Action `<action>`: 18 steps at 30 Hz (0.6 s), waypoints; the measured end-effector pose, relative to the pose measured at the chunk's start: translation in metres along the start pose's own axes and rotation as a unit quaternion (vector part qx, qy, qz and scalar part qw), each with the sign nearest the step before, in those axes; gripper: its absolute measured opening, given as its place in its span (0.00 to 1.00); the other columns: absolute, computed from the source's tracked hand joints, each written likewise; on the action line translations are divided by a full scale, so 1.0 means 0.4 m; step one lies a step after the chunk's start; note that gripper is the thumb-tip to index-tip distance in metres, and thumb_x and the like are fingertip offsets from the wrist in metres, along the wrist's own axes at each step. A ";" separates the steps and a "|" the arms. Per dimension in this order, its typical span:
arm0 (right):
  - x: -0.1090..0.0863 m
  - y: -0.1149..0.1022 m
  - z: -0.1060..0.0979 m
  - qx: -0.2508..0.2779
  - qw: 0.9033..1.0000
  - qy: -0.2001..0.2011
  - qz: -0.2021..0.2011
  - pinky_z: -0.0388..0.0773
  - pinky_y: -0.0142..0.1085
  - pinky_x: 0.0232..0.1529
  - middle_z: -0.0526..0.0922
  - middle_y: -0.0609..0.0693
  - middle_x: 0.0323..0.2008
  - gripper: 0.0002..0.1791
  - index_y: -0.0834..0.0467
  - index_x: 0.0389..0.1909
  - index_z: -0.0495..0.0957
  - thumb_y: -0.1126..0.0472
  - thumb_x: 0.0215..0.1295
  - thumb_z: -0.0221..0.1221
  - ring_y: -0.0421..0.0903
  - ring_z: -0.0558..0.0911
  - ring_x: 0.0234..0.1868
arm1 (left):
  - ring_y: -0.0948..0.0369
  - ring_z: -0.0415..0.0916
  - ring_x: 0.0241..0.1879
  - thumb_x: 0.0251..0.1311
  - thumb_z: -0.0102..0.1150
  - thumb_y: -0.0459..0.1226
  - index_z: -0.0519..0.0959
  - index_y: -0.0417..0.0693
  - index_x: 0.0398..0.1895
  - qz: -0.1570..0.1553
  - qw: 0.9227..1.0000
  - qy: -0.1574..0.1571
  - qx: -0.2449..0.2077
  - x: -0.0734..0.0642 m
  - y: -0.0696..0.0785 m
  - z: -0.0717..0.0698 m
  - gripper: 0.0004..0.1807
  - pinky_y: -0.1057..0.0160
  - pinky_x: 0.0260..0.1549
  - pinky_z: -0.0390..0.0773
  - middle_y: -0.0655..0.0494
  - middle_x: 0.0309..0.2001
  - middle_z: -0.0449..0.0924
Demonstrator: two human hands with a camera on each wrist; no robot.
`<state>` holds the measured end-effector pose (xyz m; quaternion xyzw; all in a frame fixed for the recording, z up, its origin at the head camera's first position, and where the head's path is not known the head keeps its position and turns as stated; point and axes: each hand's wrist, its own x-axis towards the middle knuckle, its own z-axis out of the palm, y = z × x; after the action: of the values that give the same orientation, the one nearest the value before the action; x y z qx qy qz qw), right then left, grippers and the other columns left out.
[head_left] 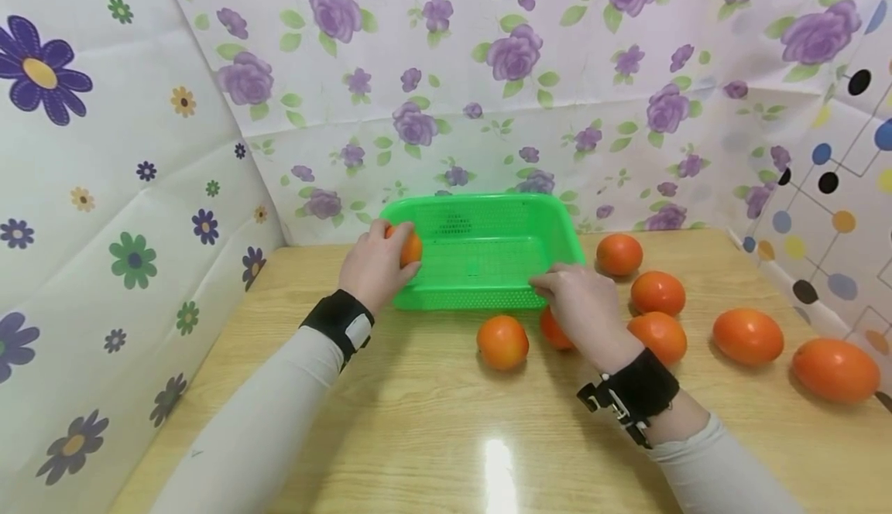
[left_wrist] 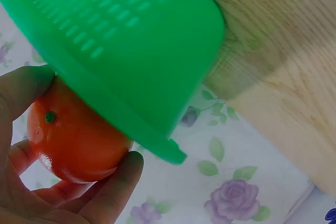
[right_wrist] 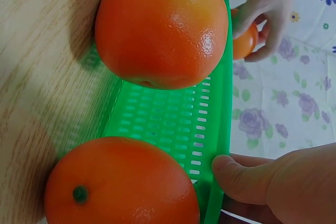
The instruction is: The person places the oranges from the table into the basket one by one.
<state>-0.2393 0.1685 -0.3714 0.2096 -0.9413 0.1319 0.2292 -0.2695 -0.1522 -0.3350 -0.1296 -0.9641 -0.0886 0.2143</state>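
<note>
My left hand (head_left: 375, 268) grips an orange (head_left: 413, 250) at the left end of a green plastic basket (head_left: 474, 298). In the left wrist view the thumb and fingers curl round this orange (left_wrist: 76, 135), which has a small green stem nub and overlaps the basket rim (left_wrist: 123, 116). My right hand (head_left: 588, 309) pinches the basket's front rim near its right corner; its thumb (right_wrist: 239, 179) lies on the rim in the right wrist view. Just in front of the basket, one orange (head_left: 503, 342) sits on the table and another (head_left: 554, 328) is partly hidden by the right hand.
More oranges lie to the right of the basket, among them one behind (head_left: 619, 255), one at the middle right (head_left: 748, 336) and one near the right edge (head_left: 836, 369). Flower-patterned sheets (head_left: 446, 96) stand behind and beside the wooden table (head_left: 418, 421).
</note>
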 end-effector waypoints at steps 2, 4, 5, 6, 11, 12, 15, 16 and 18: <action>0.000 0.001 0.000 -0.001 1.000 0.002 -0.001 0.78 0.45 0.29 0.84 0.43 0.36 0.12 0.46 0.46 0.88 0.57 0.62 0.67 0.49 0.84 0.37 | 0.44 0.76 0.42 0.59 0.67 0.49 0.71 0.54 0.68 -0.002 1.000 -0.005 0.005 0.004 -0.004 0.007 0.33 0.50 0.38 0.80 0.39 0.57 0.70; 0.000 0.002 0.001 -0.002 1.000 0.003 -0.003 0.78 0.45 0.29 0.84 0.43 0.36 0.12 0.45 0.46 0.89 0.57 0.62 0.67 0.49 0.84 0.36 | 0.44 0.76 0.41 0.59 0.67 0.48 0.71 0.54 0.68 -0.005 1.000 -0.012 0.007 0.007 -0.008 0.012 0.34 0.50 0.38 0.80 0.39 0.57 0.70; 0.000 0.002 0.001 -0.003 1.000 0.003 -0.003 0.78 0.45 0.29 0.84 0.43 0.36 0.12 0.45 0.46 0.89 0.57 0.62 0.67 0.49 0.84 0.36 | 0.44 0.76 0.41 0.59 0.68 0.49 0.70 0.54 0.69 -0.008 1.000 -0.017 0.009 0.009 -0.010 0.015 0.34 0.50 0.37 0.80 0.39 0.56 0.70; 0.000 0.002 0.002 -0.004 1.000 0.003 -0.003 0.78 0.45 0.29 0.84 0.43 0.36 0.12 0.45 0.46 0.89 0.57 0.62 0.67 0.49 0.84 0.37 | 0.44 0.76 0.41 0.59 0.68 0.49 0.70 0.54 0.69 -0.010 1.000 -0.022 0.011 0.010 -0.012 0.017 0.34 0.50 0.37 0.80 0.39 0.56 0.69; -0.001 0.005 0.004 -0.009 1.000 0.004 0.001 0.79 0.46 0.30 0.85 0.43 0.37 0.12 0.45 0.46 0.88 0.57 0.62 0.67 0.49 0.84 0.38 | 0.45 0.76 0.39 0.59 0.67 0.48 0.70 0.54 0.69 -0.017 0.999 -0.042 0.012 0.022 -0.015 0.025 0.34 0.51 0.36 0.79 0.39 0.54 0.70; -0.001 0.005 0.004 -0.009 1.000 0.005 0.001 0.79 0.46 0.30 0.85 0.43 0.37 0.12 0.45 0.46 0.88 0.57 0.62 0.67 0.49 0.84 0.38 | 0.45 0.76 0.39 0.59 0.67 0.48 0.70 0.54 0.69 -0.018 0.999 -0.047 0.012 0.025 -0.015 0.027 0.34 0.51 0.36 0.79 0.40 0.54 0.70; -0.001 0.004 0.004 -0.009 1.000 0.006 -0.001 0.79 0.46 0.30 0.85 0.43 0.37 0.12 0.45 0.46 0.89 0.57 0.62 0.67 0.49 0.84 0.38 | 0.46 0.75 0.38 0.59 0.68 0.48 0.70 0.54 0.68 -0.020 0.998 -0.065 0.015 0.030 -0.015 0.032 0.34 0.52 0.35 0.79 0.41 0.53 0.70; -0.001 0.004 0.004 -0.008 1.000 0.006 -0.002 0.79 0.45 0.29 0.85 0.43 0.37 0.12 0.45 0.46 0.89 0.57 0.62 0.67 0.49 0.84 0.38 | 0.47 0.76 0.38 0.59 0.68 0.49 0.70 0.54 0.68 -0.021 0.997 -0.074 0.016 0.031 -0.014 0.034 0.34 0.52 0.34 0.79 0.41 0.53 0.70; -0.001 0.003 0.004 -0.006 1.000 0.006 -0.003 0.79 0.45 0.29 0.85 0.43 0.37 0.12 0.46 0.46 0.89 0.57 0.62 0.67 0.49 0.84 0.37 | 0.48 0.76 0.38 0.59 0.68 0.49 0.70 0.54 0.68 -0.023 0.995 -0.091 0.018 0.033 -0.014 0.038 0.34 0.53 0.34 0.79 0.42 0.52 0.70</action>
<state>-0.2399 0.1690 -0.3733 0.2105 -0.9401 0.1272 0.2363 -0.2887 -0.1514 -0.3435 -0.1116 -0.9837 -0.0641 0.1254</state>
